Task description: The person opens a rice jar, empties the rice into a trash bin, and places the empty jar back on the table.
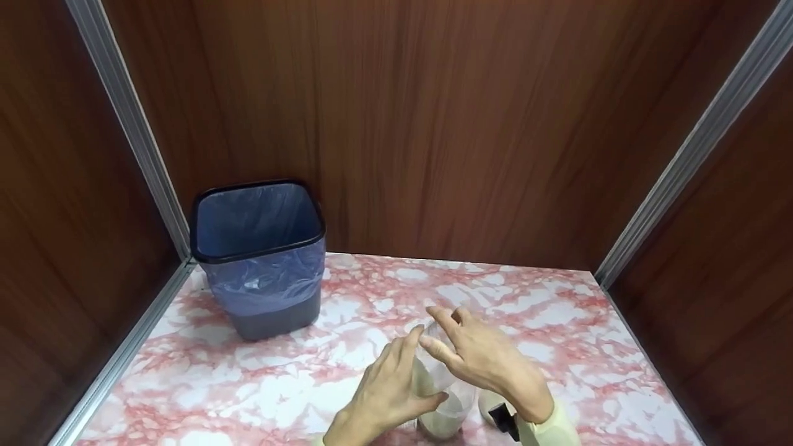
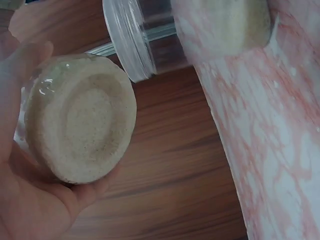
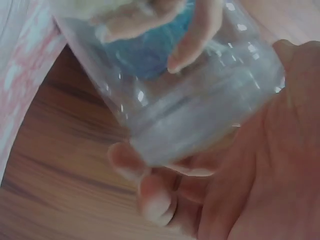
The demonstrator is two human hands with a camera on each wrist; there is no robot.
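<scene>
My left hand grips a clear plastic jar with a beige filling at its base, which faces the left wrist camera. The jar is tilted between my two hands. My right hand is at its other end, with the fingers bent round the clear lid and the palm beside it. Through the jar wall the fingers of my left hand show in the right wrist view. Close under the hands, a second clear jar with beige contents stands on the table, partly hidden by the left thumb.
Another beige-filled container sits by my right wrist, mostly covered by the arm. A bin with a bluish bag liner stands at the back left. Wood-grain panels enclose the red-and-white marbled table.
</scene>
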